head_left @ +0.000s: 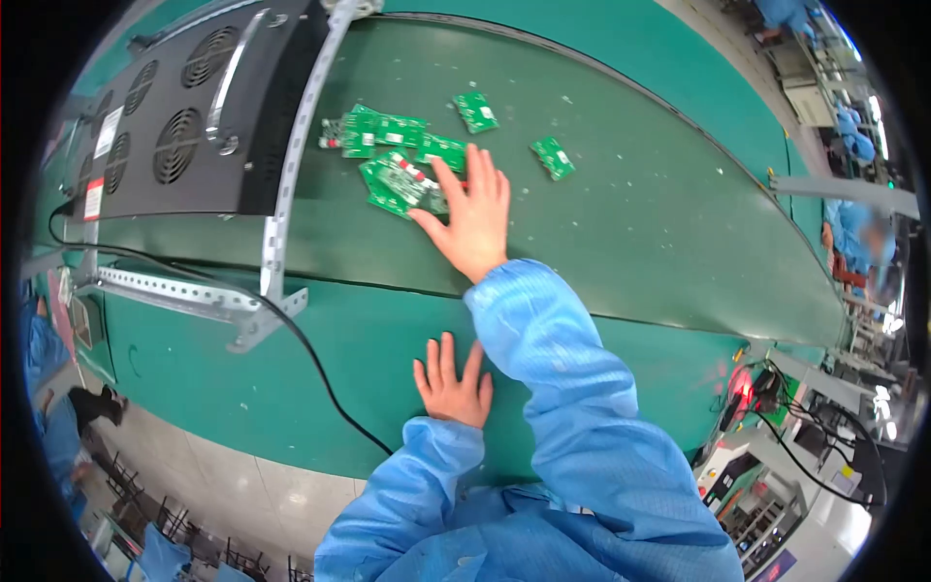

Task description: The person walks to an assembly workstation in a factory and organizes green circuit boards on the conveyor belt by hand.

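Observation:
My right hand (473,218) reaches over the dark green belt, fingers spread, at the right side of a loose cluster of green circuit boards (401,130). Its fingertips lie over or against the nearest boards; whether they touch is hard to tell. Some boards in the cluster overlap, and a few carry red and white parts. Part of the cluster is hidden under the hand. Apart from the pile lie one circuit board (475,112) farther back and another circuit board (553,157) to the right. My left hand (453,388) rests flat on the green table edge, fingers apart, holding nothing.
A black box with fan grilles (194,112) stands on a perforated metal frame (281,194) at the left. A black cable (315,354) runs across the front table strip. At the right are machines with wiring (766,393). Other people (858,238) in blue are farther off.

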